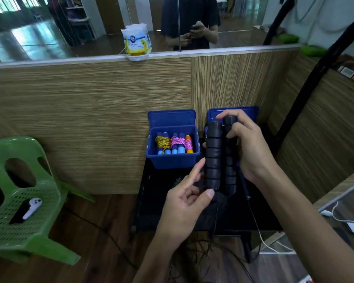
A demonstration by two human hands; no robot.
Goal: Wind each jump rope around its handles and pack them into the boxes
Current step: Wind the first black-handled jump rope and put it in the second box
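Two black ribbed jump rope handles (214,156) stand side by side, upright, over a black table (172,211). My right hand (247,148) grips them from the right near the top. My left hand (184,203) pinches the lower end of the left handle where the thin black rope (215,225) leaves it and hangs down to the floor. An open blue box (172,160) to the left holds three wound ropes with blue and orange handles. A second blue box (233,113) is mostly hidden behind the handles.
A green plastic chair (27,201) stands at left with a black and white device on its seat. A wooden partition (90,119) rises behind the boxes, with an air freshener (136,42) on its ledge. Cables lie on the floor at right.
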